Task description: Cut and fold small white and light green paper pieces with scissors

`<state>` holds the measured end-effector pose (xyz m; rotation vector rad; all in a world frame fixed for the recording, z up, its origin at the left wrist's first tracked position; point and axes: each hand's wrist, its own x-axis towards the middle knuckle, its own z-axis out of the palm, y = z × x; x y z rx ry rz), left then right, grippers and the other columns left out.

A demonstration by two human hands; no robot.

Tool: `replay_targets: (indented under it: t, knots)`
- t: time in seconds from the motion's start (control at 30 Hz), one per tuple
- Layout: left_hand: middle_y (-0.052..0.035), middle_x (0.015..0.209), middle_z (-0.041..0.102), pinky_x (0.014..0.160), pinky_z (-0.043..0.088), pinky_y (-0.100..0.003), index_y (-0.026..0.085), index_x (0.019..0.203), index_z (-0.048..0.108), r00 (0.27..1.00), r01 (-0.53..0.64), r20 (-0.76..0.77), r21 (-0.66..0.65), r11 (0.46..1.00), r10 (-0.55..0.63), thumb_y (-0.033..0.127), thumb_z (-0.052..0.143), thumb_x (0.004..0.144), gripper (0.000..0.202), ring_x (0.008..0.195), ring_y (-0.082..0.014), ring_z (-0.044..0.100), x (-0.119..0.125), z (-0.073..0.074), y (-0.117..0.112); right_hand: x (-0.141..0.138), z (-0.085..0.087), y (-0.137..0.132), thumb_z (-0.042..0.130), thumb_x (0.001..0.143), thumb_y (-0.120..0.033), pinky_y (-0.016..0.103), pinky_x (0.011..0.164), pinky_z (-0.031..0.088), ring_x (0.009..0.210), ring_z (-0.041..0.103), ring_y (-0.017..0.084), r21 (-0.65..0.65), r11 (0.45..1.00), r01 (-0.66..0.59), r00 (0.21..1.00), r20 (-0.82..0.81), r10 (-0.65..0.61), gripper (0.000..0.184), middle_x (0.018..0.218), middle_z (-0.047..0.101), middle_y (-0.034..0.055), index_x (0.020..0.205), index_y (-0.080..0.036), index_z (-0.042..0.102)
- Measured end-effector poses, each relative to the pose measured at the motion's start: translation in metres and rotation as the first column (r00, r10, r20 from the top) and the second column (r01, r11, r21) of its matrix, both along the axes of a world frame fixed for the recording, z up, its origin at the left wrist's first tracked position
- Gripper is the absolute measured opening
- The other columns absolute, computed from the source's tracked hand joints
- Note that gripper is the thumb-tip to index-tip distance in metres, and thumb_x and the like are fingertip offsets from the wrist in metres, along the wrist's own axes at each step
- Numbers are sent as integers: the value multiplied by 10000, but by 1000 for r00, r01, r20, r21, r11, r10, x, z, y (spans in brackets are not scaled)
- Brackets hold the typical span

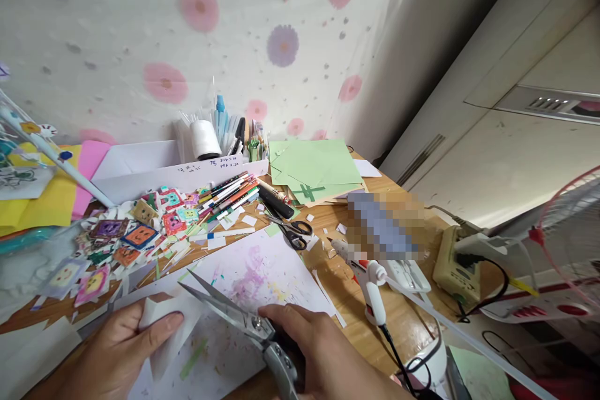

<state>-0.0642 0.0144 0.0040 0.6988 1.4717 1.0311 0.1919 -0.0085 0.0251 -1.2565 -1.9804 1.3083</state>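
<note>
A folded piece of white paper is pinched between the thumb and fingers of my left hand. My right hand grips large metal scissors by their handles, which my fingers partly hide. The blades stand apart, their tips just above the white paper. Beneath both hands lies a paint-stained white sheet with pink and yellow smudges and a green strip on it. Just past the sheet rests a second, smaller pair of black-handled scissors.
Left of the sheet are many small coloured drawings with faces. Markers lie before a white box. Green paper is stacked at the back. A white glue gun with a cord and a power strip are on the right.
</note>
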Motion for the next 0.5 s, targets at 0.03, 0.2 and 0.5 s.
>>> replay_targets:
  t: [0.03, 0.2, 0.5]
  knots:
    - [13, 840, 756, 781, 509, -433, 279, 758, 747, 1000, 8, 20, 4, 1000, -8, 445, 835, 484, 332, 829, -313, 663, -2, -2, 0, 0, 0, 0, 752, 597, -508, 297, 713, 480, 786, 614, 225, -2, 1000, 0, 1000, 2, 0, 685, 993, 663, 102, 1190, -206, 592]
    - [45, 904, 753, 818, 513, -436, 337, 812, 751, 990, 70, 122, -39, 997, -65, 386, 828, 542, 285, 918, -315, 653, -9, -7, 1, -2, 2, 1, 761, 591, -502, 288, 689, 479, 787, 627, 231, -8, 1000, 1, 999, 41, -1, 679, 972, 668, 98, 1183, -215, 595]
    - [32, 947, 740, 873, 488, -357, 293, 912, 727, 980, 105, 165, 36, 994, -110, 384, 788, 631, 301, 958, -259, 633, -5, 5, -1, 0, 4, -3, 770, 583, -408, 293, 658, 489, 751, 629, 229, 87, 996, 22, 993, 116, -32, 648, 924, 672, 77, 1181, -225, 603]
